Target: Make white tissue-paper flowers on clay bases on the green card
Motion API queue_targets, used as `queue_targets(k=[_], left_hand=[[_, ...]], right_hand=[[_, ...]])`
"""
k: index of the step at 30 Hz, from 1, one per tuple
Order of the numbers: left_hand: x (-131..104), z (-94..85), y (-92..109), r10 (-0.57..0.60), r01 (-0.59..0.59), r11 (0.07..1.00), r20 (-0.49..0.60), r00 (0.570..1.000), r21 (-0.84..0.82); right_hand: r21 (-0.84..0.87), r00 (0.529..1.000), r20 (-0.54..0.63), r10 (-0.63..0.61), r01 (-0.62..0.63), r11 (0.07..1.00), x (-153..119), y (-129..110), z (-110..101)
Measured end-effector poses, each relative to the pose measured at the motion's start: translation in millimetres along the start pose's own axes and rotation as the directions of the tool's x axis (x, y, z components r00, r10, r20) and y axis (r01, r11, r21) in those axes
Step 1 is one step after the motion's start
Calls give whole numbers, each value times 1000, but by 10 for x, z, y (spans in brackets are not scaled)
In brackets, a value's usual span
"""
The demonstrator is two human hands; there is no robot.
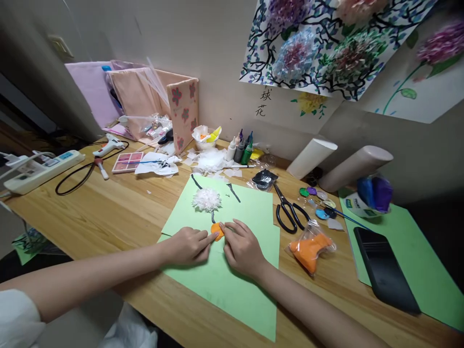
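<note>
A flat rounded piece of orange clay [216, 231] lies on light green paper [239, 295], below a short dark stem. Against its left edge presses the index finger of my left hand [190, 245], the other fingers curled. My right hand [243, 247] rests from the other side, fingers stretched and apart, the index fingertip touching the clay's right edge. Above the clay is a fluffy white paper flower [206, 199] on the sheet, with dark strips near it. An opened plastic bag of orange clay [312, 251] sits to the right of my right hand.
Black-handled scissors [289, 210] and a packet of black clay [264, 179] lie right of the paper. Paint bottles [239, 151] and white scraps [210, 159] stand behind. A phone [386, 270] is at far right; a glue gun [109, 144] and power strip [45, 171] are left.
</note>
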State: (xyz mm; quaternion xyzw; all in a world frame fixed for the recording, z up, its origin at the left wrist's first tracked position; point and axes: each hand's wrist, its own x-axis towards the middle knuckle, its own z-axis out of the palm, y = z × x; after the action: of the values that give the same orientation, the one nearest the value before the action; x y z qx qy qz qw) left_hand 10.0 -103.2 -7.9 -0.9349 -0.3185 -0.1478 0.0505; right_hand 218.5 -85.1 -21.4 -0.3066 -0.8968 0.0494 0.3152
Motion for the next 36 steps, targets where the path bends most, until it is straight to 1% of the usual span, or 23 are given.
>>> queue_targets(k=[2,5,7,10,13,16,19,22,25,28,30,32,34,36], left_hand=[[-12,0,-12,-35,35,999,23,999,-26],[-1,13,-39,-70,79,994,111,991,-76],[17,25,-53,-80,98,990,159,984,-106],[37,43,-73,-82,108,986,190,978,-129],[40,65,-100,-77,106,985,201,976,-136],[30,89,-128,-77,104,982,172,982,-157],[15,103,-141,-96,117,978,129,987,-172],[12,103,-133,-112,129,982,121,986,-137],[20,104,-126,-91,104,989,124,988,-107],[22,103,-141,-65,75,992,98,993,-105],[15,92,-159,-17,26,994,81,997,-106],[6,69,-166,59,-51,994,82,995,-98],[2,44,-148,110,-102,992,107,988,-75],[1,27,-109,114,-111,993,147,983,-33]], right_hand=[[-2,999,-36,-18,18,1000,4,-7,-26],[-39,994,-97,-60,56,998,7,-17,-70],[-87,989,-118,-92,82,993,3,-25,-81],[-151,981,-150,-120,97,984,-13,-33,-70],[-187,978,-183,-98,64,980,-31,-31,-56],[-144,982,-160,-97,74,987,-43,-15,-57],[-93,986,-89,-138,130,987,-48,6,-62],[-60,984,-19,-175,174,983,-51,19,-55],[-48,983,3,-186,186,981,-62,20,-44],[-60,982,-24,-190,188,980,-76,18,-48],[-68,981,-62,-185,181,981,-80,18,-65],[-76,982,-120,-144,136,988,-74,22,-88],[-76,984,-157,-83,72,994,-63,28,-106],[-68,991,-122,-58,50,996,-53,33,-109]])
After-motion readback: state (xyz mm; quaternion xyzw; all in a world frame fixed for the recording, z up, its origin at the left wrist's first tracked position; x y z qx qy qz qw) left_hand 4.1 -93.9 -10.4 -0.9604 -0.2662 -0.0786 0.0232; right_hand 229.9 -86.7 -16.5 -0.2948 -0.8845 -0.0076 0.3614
